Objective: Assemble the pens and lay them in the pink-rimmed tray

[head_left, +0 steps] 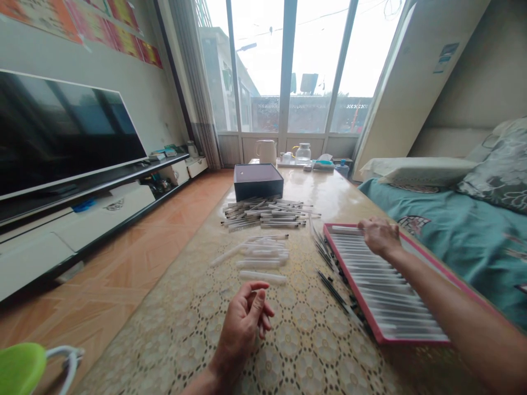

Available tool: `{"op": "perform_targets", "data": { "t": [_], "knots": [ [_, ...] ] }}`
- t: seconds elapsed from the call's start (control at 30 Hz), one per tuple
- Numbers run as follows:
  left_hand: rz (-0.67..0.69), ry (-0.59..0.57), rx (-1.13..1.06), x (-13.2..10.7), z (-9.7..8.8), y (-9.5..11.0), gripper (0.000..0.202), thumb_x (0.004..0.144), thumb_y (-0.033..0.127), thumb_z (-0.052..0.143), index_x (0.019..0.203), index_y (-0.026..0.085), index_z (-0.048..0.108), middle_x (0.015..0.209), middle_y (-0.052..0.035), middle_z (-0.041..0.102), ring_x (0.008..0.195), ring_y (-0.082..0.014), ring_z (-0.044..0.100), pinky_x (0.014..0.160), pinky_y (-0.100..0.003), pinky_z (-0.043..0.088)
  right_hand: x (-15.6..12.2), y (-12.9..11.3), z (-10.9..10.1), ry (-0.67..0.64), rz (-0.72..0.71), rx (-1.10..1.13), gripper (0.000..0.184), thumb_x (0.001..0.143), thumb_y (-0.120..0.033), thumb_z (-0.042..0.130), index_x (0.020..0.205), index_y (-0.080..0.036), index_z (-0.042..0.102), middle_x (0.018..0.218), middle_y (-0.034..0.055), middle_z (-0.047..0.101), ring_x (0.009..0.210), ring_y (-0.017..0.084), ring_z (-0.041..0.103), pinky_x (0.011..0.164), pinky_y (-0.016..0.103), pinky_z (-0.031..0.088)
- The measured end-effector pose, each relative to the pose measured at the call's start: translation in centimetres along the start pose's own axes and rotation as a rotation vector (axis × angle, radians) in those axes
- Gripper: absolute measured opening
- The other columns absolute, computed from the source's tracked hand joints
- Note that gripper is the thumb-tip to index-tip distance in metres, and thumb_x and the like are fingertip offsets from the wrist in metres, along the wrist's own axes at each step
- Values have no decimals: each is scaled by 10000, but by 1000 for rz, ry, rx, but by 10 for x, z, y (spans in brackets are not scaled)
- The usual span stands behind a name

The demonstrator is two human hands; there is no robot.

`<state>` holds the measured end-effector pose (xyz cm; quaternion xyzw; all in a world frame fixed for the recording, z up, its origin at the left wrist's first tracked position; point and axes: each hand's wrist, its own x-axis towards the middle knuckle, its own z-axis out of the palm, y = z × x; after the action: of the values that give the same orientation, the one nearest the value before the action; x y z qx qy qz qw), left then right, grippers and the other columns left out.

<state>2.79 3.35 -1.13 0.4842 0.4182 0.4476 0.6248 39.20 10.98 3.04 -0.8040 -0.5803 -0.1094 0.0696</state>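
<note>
My right hand [381,236] is over the far end of a shallow pink-rimmed box [349,285], its fingers closed on one end of a whitish translucent tube [345,230]. Rows of similar tubes [391,299] lie side by side in that box. Above the near part of the table hangs my left hand [249,312], fingers loosely curled and thumb apart, with nothing visible in it. Just beyond it a single frosted tube [262,277] lies crosswise. More loose tubes [263,252] lie behind that one.
Behind the tubes is a pile of thin pen-refill-like sticks [267,213], near a dark box [258,184]. Black-tipped thin sticks [334,291] lie along the pink box's left side. A glass teapot [303,152] and tissue pack [323,163] stand at the table's far end.
</note>
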Motion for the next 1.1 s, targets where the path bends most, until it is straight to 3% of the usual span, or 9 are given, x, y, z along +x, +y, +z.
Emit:
{"op": "perform_targets", "data": {
  "t": [0.17, 0.3, 0.5, 0.63, 0.73, 0.87, 1.03, 1.1],
  "knots": [
    [-13, 2, -4, 2, -1, -4, 352, 782, 457, 543, 953, 151, 505, 553, 38, 571, 369, -59, 472, 336, -150, 339, 18, -6, 27, -48, -32, -14, 246, 819, -169, 441, 879, -209, 675, 920, 117, 617, 913, 262, 532, 725, 365, 367],
    [-8, -9, 0, 2, -2, -4, 330, 792, 440, 540, 953, 154, 511, 564, 36, 573, 376, -55, 475, 340, -146, 340, 22, -9, 35, -56, -49, 1, 273, 815, -143, 432, 909, -226, 675, 907, 89, 629, 912, 233, 541, 746, 339, 373],
    [-4, -12, 5, 0, 0, -2, 331, 781, 439, 553, 944, 152, 519, 559, 35, 572, 385, -60, 483, 345, -147, 345, 0, -29, 14, 18, -106, 35, 313, 874, -143, 354, 996, -150, 642, 937, 111, 630, 906, 203, 559, 758, 275, 373],
    [-1, -16, 21, 0, 1, -2, 340, 768, 445, 564, 933, 151, 524, 556, 35, 571, 379, -63, 479, 340, -151, 343, -33, -64, -1, -21, -228, 51, 252, 880, -215, 402, 892, -202, 654, 906, 45, 643, 853, 151, 575, 733, 219, 368],
    [4, -12, 32, -1, 1, -1, 335, 764, 443, 566, 919, 148, 529, 555, 34, 570, 376, -62, 472, 343, -155, 345, -55, -90, -5, -71, -271, 17, 186, 831, -201, 483, 792, -188, 665, 869, 66, 652, 866, 180, 574, 730, 250, 365],
    [21, -4, 32, -1, 1, 0, 312, 775, 429, 553, 912, 150, 525, 559, 35, 563, 391, -67, 475, 358, -164, 350, -67, -111, -8, -118, -227, -55, 140, 808, -143, 530, 824, -107, 665, 914, 150, 638, 956, 251, 548, 821, 352, 356],
    [46, -32, 114, -3, 1, -2, 258, 809, 399, 505, 909, 160, 513, 593, 30, 550, 425, -82, 489, 382, -185, 359, -59, -125, -9, -265, -87, -124, 227, 863, -278, 547, 1003, -105, 591, 1025, 84, 603, 947, 196, 571, 832, 393, 446],
    [67, -103, 250, -10, 4, 1, 229, 828, 371, 475, 913, 165, 524, 622, 17, 560, 462, -93, 509, 417, -200, 379, -54, -130, -9, -326, -26, -129, 277, 870, -306, 539, 1082, -128, 552, 1072, 69, 584, 918, 179, 586, 787, 380, 487]
  ]
}}
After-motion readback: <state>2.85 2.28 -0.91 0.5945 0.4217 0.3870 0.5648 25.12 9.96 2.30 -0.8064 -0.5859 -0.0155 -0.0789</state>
